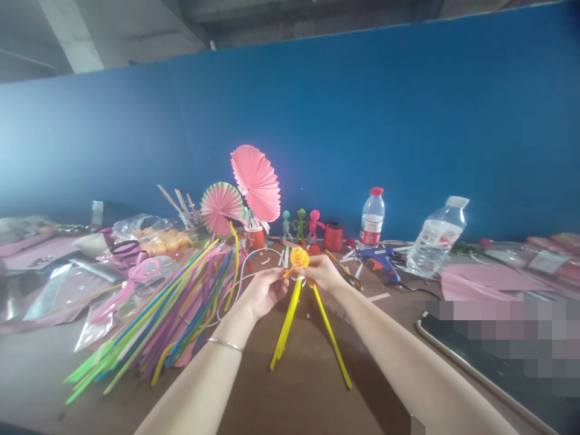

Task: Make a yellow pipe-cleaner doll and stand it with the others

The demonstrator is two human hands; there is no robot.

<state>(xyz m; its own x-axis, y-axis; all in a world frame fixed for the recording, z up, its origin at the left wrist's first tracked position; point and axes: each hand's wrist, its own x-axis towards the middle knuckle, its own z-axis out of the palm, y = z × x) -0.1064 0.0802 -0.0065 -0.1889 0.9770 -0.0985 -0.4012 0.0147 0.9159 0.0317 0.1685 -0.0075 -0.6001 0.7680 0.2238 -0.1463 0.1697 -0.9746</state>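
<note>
A yellow-orange coiled pipe-cleaner figure (299,258) is between my hands above the middle of the table. My right hand (322,273) closes on its right side, fingers curled behind it. At its lower left, my left hand (268,291) pinches a short orange end of it between thumb and fingertips. Below the coil, yellow pipe cleaners (286,329) slant down to the left, and a yellow pipe cleaner (333,338) slants down to the right. Where these join the coil is partly hidden by my fingers.
A pile of coloured pipe cleaners (154,320) lies at left. Behind stand pink paper fans (256,181), small pipe-cleaner figures (300,223) and a red thread spool (334,236). At right are a blue glue gun (385,263), water bottles (435,238) and a dark flat device (457,338).
</note>
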